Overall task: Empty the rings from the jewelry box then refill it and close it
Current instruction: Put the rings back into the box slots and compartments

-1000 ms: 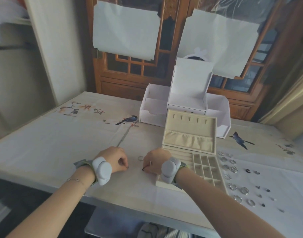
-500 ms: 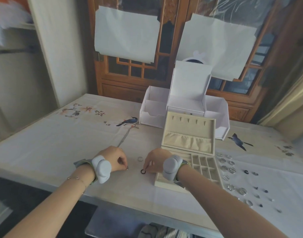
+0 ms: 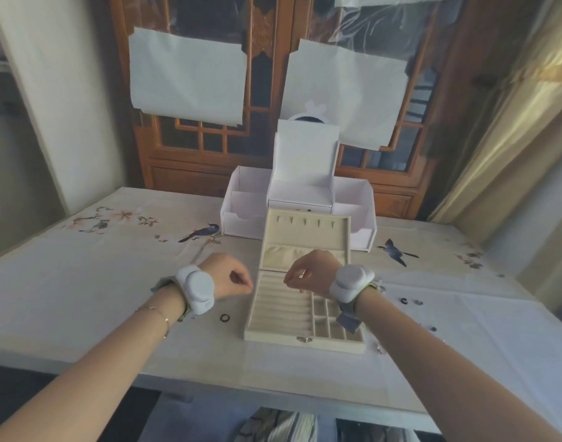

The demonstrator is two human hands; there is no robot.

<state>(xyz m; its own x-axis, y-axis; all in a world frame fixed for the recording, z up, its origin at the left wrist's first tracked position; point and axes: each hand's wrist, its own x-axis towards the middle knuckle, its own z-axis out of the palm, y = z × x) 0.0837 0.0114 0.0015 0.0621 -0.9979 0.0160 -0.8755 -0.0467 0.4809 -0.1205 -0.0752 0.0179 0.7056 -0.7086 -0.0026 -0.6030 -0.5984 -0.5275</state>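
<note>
Head view: the jewelry box [image 3: 305,309] sits open on the bench [image 3: 82,282], lid upright at its far edge, long axis running away from the person. The left hand [image 3: 228,277] and right hand [image 3: 311,271] hover with curled fingers; whether either grip holds something, I cannot tell. A dark ring [image 3: 225,317] lies just left of the box.

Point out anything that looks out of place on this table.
One dark ring lies alone on the tablecloth left of the open jewelry box, near the left hand, while other small pieces sit scattered right of the box. Nothing looks damaged.
</note>
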